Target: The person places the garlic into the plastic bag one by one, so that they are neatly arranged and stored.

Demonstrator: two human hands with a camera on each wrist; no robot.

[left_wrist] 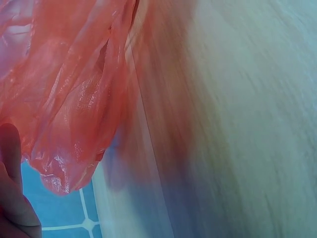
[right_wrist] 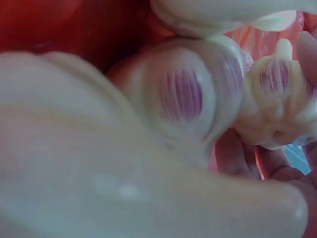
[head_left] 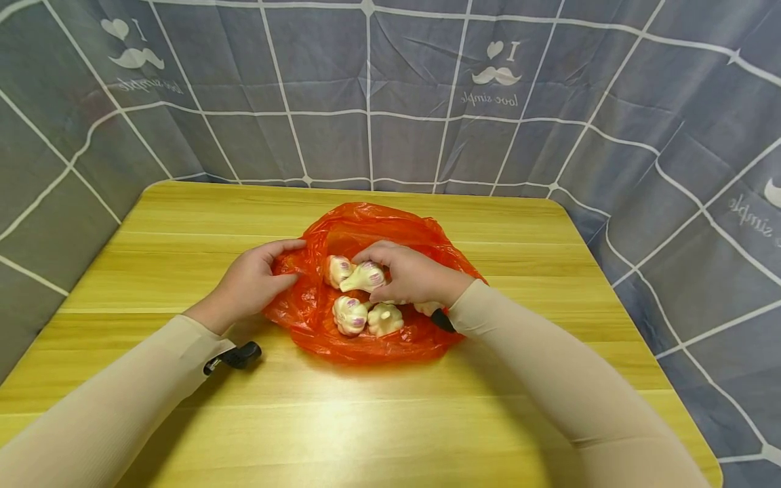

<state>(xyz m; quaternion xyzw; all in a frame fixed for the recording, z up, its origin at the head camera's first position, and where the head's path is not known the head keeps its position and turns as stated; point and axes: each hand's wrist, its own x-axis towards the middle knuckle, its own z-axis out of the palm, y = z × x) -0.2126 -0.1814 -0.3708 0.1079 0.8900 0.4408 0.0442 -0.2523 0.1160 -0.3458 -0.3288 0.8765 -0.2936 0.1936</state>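
A red plastic bag lies spread on the table, its mouth gaping, with several white garlic bulbs inside, streaked purple. My right hand reaches into it and grips one garlic bulb between thumb and fingers. In the right wrist view, fingers curl about that bulb, while other bulbs crowd close to the camera. At the bag's left side, my left hand holds the rim between thumb and fingers. Only part of the left hand shows beside the red plastic in the left wrist view.
The bag rests mid-way across a light wooden table with rounded far corners. A grey curtain with white grid lines hangs behind and on both sides. Black straps with small devices sit at the wrists, below the beige sleeves.
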